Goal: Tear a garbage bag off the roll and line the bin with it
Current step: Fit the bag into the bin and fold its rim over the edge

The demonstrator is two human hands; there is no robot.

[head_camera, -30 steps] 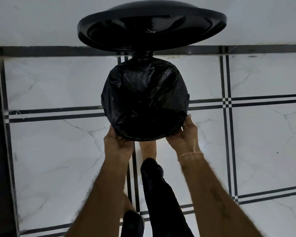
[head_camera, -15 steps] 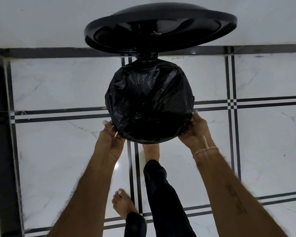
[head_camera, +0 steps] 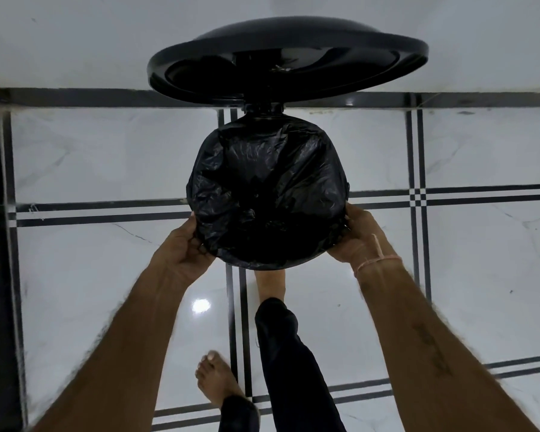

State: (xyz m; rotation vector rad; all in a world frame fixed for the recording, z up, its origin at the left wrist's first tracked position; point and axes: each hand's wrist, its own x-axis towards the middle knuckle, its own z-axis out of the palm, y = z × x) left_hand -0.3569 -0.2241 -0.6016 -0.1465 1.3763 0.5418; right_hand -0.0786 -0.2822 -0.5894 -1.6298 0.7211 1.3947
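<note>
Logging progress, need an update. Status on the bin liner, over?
Gripping the bag edge on opposite sides: left hand, right hand. Bag drapes over the opening all round. The lid is up, nothing in the way.

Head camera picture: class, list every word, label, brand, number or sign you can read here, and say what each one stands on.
Garbage bag: plain black, no print.
Bin lid: no label or brand visible.
Floor tiles: only lines and veining, no text.
Dark marking on the right forearm: too blurred to read, and it may not be lettering.
So nothing here can be read.
</note>
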